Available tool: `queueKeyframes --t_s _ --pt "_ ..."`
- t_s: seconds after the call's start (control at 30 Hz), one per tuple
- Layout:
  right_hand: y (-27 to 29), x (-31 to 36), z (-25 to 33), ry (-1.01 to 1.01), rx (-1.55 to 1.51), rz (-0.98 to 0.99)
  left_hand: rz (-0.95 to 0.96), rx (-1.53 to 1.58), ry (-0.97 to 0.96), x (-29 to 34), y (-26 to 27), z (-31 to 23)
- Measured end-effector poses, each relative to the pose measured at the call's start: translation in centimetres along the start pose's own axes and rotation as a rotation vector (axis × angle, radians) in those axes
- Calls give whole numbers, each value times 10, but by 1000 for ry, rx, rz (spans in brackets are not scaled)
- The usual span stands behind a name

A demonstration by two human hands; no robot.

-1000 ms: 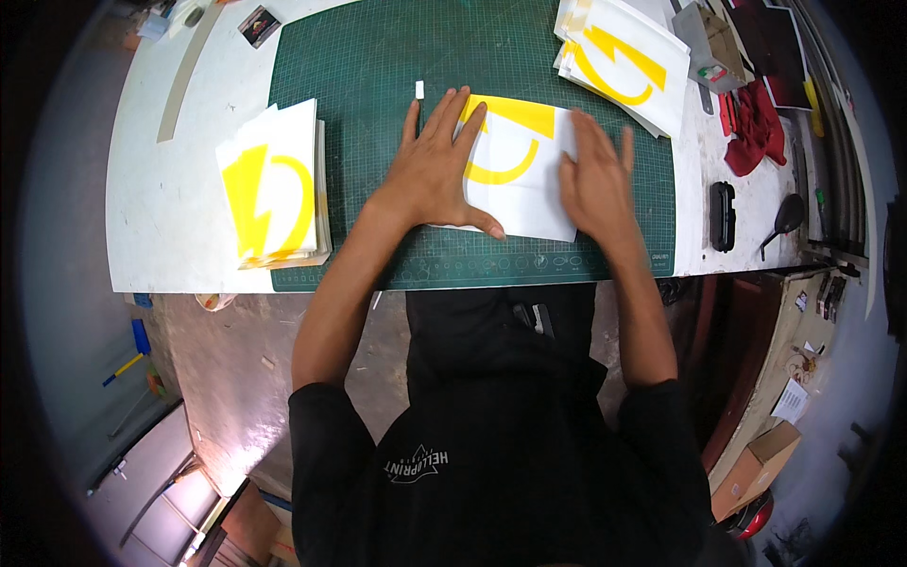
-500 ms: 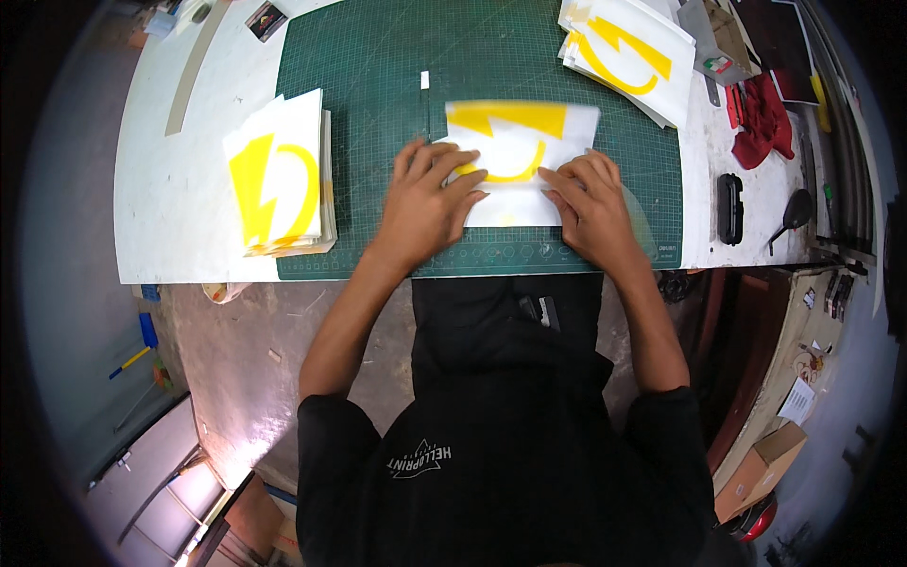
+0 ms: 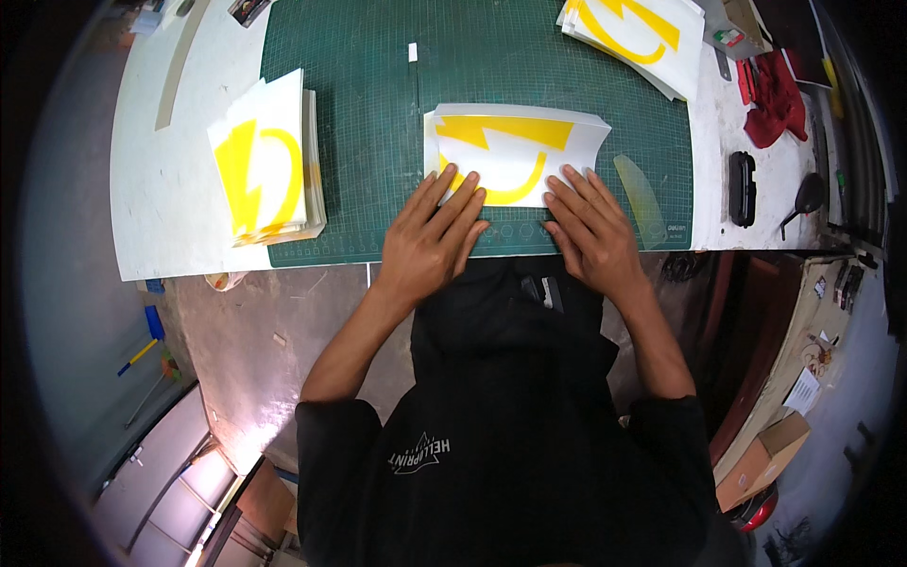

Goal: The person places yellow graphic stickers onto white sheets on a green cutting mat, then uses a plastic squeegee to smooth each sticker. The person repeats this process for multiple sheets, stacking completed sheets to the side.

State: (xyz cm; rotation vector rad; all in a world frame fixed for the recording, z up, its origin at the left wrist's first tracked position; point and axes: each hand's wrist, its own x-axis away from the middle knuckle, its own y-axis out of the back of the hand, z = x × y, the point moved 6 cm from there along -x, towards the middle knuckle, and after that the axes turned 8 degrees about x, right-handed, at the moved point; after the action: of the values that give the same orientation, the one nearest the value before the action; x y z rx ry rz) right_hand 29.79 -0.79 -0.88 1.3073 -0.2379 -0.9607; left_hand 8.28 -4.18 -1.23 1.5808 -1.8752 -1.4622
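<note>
A white sheet with a bold yellow print (image 3: 515,168) lies before me on a green cutting mat (image 3: 368,132). Its far edge bows up slightly, with a pale strip showing beyond the print. My left hand (image 3: 430,227) rests flat, fingers stretched, the tips on the sheet's near left part. On the near right part, my right hand (image 3: 597,227) presses likewise with its fingers extended. Both thumbs point inward, close to the mat's near edge. A translucent curved plastic piece (image 3: 642,200) lies to the right of the sheet.
Matching printed sheets form a stack (image 3: 291,161) at left and another pile (image 3: 647,42) at far right. Farther right are a black case (image 3: 743,189), a black round-headed tool (image 3: 809,193) and a red cloth (image 3: 777,99). The table's edge runs just before my body.
My curled fingers have straightened and flattened onto the sheet. The printed layer has come toward me, bringing its yellow curve to the near edge. The whole view has shifted slightly.
</note>
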Motion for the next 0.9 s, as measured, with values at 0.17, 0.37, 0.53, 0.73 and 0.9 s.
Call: queueKeyframes --t_s 0.17,0.37,0.53,0.73,0.9 --pt "-2 0 0 14 13 7 14 22 27 3 -2 3" --pt "-1 0 0 5 9 -3 8 -3 22 1 -1 1" --pt "-2 0 -1 2 22 6 16 13 40 2 -2 3" --pt "2 2 1 -21 73 40 89 43 99 6 6 8" --pt "-18 -28 36 -25 45 135 94 15 72 3 5 9"
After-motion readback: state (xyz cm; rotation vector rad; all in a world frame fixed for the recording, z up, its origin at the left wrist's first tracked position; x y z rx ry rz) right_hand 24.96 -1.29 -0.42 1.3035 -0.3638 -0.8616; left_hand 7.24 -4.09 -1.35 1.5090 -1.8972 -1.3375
